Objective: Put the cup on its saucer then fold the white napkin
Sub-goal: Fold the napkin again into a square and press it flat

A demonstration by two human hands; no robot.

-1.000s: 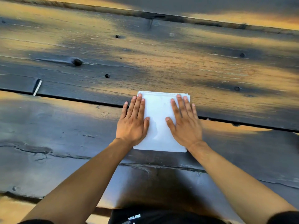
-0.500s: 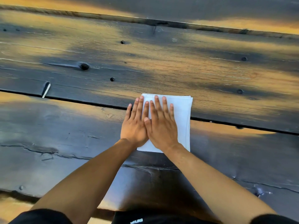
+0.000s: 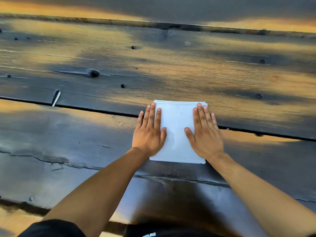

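Note:
The white napkin [image 3: 177, 130] lies folded into a flat rectangle on the dark wooden table [image 3: 85, 142], straddling the gap between two planks. My left hand [image 3: 149, 132] presses flat on its left edge with straight fingers, partly on the wood. My right hand [image 3: 204, 134] presses flat on its right edge, fingers straight and pointing away from me. Stacked layers show at the napkin's far edge. No cup or saucer is in view.
The table is made of wide weathered planks with knots, nail heads and a long gap [image 3: 95, 109] running left to right. A small pale sliver [image 3: 56, 98] sticks up by the gap at the left. The table's near edge [image 3: 34, 205] is close to my body.
My right hand slid across the napkin from beside my left hand back to the right edge. My left hand stayed on the left edge. The napkin kept its place.

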